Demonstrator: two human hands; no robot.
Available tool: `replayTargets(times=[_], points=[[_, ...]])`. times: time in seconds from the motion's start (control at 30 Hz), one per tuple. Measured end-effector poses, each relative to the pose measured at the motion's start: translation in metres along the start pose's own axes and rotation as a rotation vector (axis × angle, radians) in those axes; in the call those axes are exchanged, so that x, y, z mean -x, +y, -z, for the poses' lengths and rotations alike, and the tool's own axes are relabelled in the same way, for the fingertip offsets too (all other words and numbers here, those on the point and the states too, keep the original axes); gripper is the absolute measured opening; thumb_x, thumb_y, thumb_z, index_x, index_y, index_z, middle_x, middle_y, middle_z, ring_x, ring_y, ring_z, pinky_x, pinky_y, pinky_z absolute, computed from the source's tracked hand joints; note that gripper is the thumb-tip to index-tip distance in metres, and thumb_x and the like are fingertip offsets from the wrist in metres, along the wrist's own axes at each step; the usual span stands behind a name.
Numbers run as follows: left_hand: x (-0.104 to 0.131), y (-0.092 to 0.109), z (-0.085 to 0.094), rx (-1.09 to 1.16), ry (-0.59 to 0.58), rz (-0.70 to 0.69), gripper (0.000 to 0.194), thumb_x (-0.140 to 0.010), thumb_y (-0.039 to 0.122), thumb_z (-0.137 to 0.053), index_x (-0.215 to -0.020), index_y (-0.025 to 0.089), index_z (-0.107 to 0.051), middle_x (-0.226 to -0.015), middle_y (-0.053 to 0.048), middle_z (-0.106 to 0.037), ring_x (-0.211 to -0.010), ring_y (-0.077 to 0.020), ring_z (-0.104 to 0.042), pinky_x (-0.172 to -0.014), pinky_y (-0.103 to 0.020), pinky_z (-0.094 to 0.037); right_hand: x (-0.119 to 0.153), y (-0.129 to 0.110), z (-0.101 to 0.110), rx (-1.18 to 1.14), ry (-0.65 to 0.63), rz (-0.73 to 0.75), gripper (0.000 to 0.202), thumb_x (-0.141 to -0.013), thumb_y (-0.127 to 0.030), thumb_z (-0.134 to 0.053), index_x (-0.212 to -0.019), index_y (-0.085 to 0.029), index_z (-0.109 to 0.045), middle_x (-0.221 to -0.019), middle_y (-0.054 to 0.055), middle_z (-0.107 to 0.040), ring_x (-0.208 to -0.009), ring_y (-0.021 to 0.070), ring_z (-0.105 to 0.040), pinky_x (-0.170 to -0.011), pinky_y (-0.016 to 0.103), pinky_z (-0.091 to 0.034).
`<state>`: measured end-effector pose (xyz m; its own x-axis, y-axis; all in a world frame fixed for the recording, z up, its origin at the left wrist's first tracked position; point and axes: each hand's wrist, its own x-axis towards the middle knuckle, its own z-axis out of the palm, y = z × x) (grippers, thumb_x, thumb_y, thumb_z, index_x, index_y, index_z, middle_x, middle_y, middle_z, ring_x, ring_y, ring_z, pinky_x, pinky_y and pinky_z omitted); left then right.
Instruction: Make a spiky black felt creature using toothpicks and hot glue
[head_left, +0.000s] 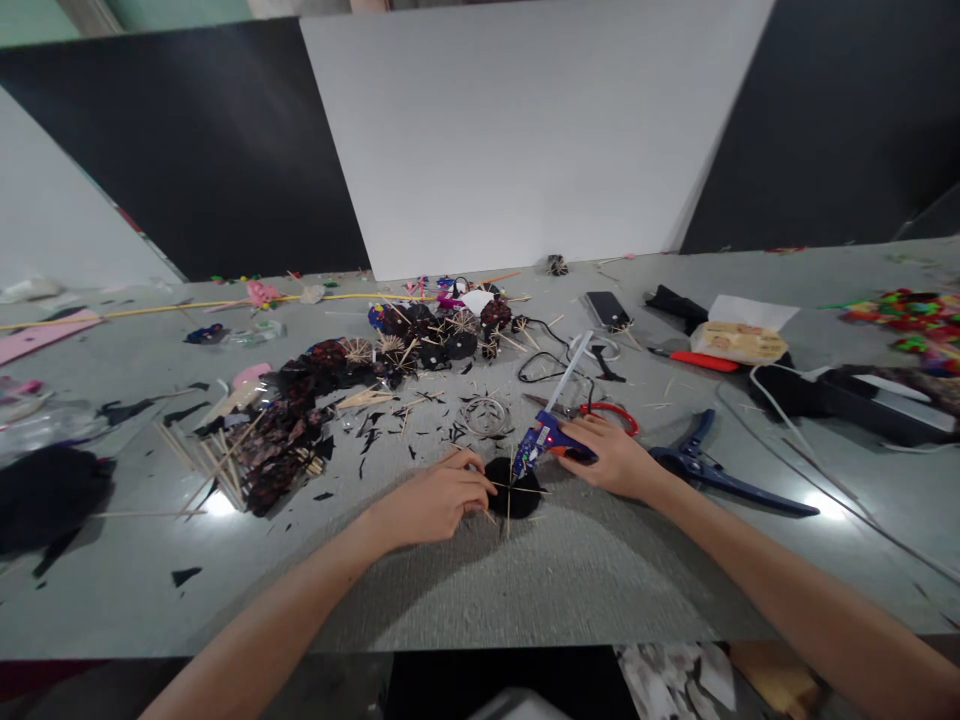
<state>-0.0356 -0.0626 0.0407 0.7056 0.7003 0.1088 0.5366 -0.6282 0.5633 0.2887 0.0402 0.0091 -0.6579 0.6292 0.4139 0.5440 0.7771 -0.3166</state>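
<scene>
My right hand (607,458) is wrapped round a blue hot glue gun (534,445), with a long white glue stick (568,372) jutting from its back. The nozzle points down at a round black fabric disc (499,503) lying on the table. Thin wooden sticks (509,515) lie crossed over that disc and reach past its rim. At the disc's left edge, my left hand (446,498) has its fingers closed on thin wooden sticks, whose tips show beside the fingers. How many it holds is hidden.
Dark fabric pieces with sticks (300,420) are heaped to the left. Pliers-like blue cutters (720,475), red-handled scissors (619,412), a phone (606,308) and a wipes pack (739,342) lie right. A wire coil (484,416) and black scraps lie beyond the hands.
</scene>
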Motion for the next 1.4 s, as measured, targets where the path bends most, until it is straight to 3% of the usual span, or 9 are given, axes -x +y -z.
replayTargets(times=[0.73, 1.4], points=[[-0.0019, 0.0066, 0.0052, 0.023, -0.004, 0.005, 0.028, -0.101, 0.013, -0.050, -0.092, 0.023, -0.074, -0.120, -0.003, -0.074, -0.126, -0.0227, -0.052, -0.109, -0.038, -0.046, -0.0001, 0.0004, 0.0018, 0.012, -0.001, 0.029, 0.029, -0.096, -0.037, -0.062, -0.120, -0.025, -0.073, -0.100, 0.010, -0.077, -0.095, 0.0283, -0.074, -0.098, 0.049, -0.057], [-0.0014, 0.0024, 0.0027, 0.005, 0.018, -0.034, 0.024, -0.100, 0.010, -0.054, -0.092, 0.021, -0.073, -0.118, -0.003, -0.075, -0.123, -0.0227, -0.053, -0.105, -0.038, -0.047, 0.0013, 0.0059, 0.0011, 0.125, 0.128, 0.180, 0.035, -0.095, -0.025, -0.065, -0.129, -0.022, -0.069, -0.108, 0.010, -0.079, -0.097, 0.0271, -0.077, -0.094, 0.044, -0.062]])
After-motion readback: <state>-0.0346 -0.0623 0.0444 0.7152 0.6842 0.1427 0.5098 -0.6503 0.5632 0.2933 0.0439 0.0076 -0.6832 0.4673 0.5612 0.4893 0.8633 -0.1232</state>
